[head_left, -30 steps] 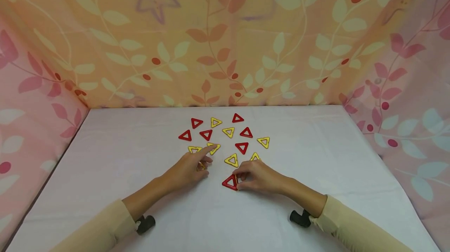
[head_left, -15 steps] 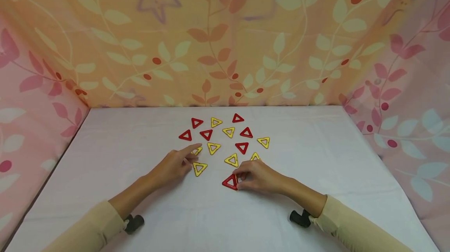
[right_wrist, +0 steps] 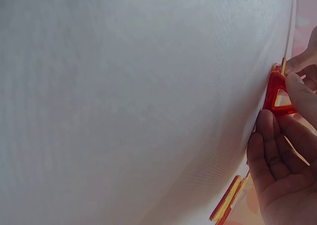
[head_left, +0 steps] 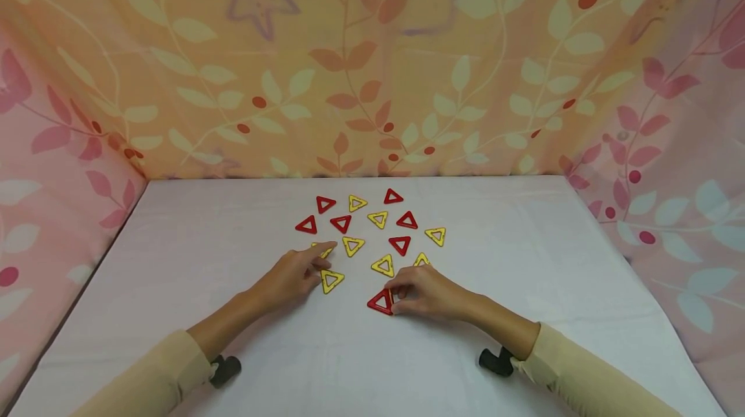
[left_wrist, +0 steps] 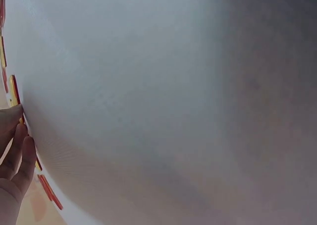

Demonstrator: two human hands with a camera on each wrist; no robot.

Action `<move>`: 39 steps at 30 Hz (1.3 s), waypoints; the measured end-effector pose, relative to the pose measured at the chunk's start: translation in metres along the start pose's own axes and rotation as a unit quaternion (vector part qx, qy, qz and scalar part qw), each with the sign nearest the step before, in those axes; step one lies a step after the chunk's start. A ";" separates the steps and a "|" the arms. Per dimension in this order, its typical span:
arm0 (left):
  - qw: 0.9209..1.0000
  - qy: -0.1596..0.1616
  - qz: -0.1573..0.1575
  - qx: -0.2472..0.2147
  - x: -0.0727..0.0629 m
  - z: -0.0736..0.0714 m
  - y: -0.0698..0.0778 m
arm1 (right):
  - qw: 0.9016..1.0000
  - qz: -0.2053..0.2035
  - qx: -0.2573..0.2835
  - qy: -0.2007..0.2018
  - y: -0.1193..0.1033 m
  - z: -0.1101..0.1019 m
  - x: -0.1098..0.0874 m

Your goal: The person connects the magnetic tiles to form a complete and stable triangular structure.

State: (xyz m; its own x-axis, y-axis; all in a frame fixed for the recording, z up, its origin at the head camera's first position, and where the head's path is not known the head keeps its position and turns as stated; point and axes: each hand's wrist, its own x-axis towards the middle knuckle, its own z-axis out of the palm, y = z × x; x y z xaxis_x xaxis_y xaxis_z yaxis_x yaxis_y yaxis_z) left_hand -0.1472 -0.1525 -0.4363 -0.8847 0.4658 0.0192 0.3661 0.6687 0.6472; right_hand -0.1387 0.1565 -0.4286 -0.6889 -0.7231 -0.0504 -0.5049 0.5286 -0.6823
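Observation:
In the head view my right hand (head_left: 429, 293) pinches a red triangular tile (head_left: 380, 302) with a hollow centre, low over the white table. The right wrist view shows this red tile (right_wrist: 273, 93) between thumb and fingers. My left hand (head_left: 290, 278) lies with its index finger stretched over a yellow triangular tile (head_left: 317, 249), partly hidden under the fingers. Another yellow tile (head_left: 332, 281) lies just beside its fingertips. At the left edge of the left wrist view, my left hand (left_wrist: 14, 158) has its fingertips close to tile edges; contact is unclear.
Several flat tiles lie scattered beyond my hands, among them a red tile (head_left: 399, 245) and a yellow tile (head_left: 383, 266). One yellow tile (head_left: 422, 259) is partly covered by my right hand. Patterned cloth (head_left: 372, 81) hangs behind the white table (head_left: 192, 242).
My left hand has drawn back leftward from the middle yellow tile to the one left of it, uncovering the nearer yellow tile. My right hand stays in place with the red tile.

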 end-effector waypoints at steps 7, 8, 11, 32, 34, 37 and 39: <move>1.000 -0.004 0.006 0.001 0.003 0.004 0.003 | 1.000 0.000 0.003 0.000 0.003 0.001 -0.001; 1.000 -0.005 0.005 0.001 0.003 0.004 0.004 | 1.000 0.000 0.002 0.000 0.003 0.001 -0.001; 1.000 -0.008 0.003 0.000 0.004 0.006 0.006 | 1.000 0.001 -0.002 0.000 0.003 0.001 -0.001; 0.999 -0.017 0.027 0.010 0.015 0.018 0.020 | 1.000 0.001 -0.004 0.000 0.004 0.000 0.001; 0.999 -0.019 0.027 0.001 0.016 0.018 0.021 | 1.000 0.001 -0.004 -0.001 0.004 0.000 0.001; 0.999 -0.024 0.025 -0.019 0.016 0.019 0.022 | 1.000 0.001 -0.001 -0.002 0.004 0.000 0.001; 0.999 -0.026 0.024 -0.033 0.016 0.020 0.023 | 1.000 0.002 0.000 -0.002 0.004 0.000 0.001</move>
State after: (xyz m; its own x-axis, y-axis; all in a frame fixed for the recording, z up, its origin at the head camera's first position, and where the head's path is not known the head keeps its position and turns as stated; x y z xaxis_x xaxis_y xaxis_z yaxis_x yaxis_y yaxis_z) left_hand -0.1473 -0.1183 -0.4363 -0.8497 0.5271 0.0127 0.3865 0.6063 0.6950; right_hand -0.1414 0.1576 -0.4310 -0.6885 -0.7230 -0.0567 -0.5016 0.5312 -0.6828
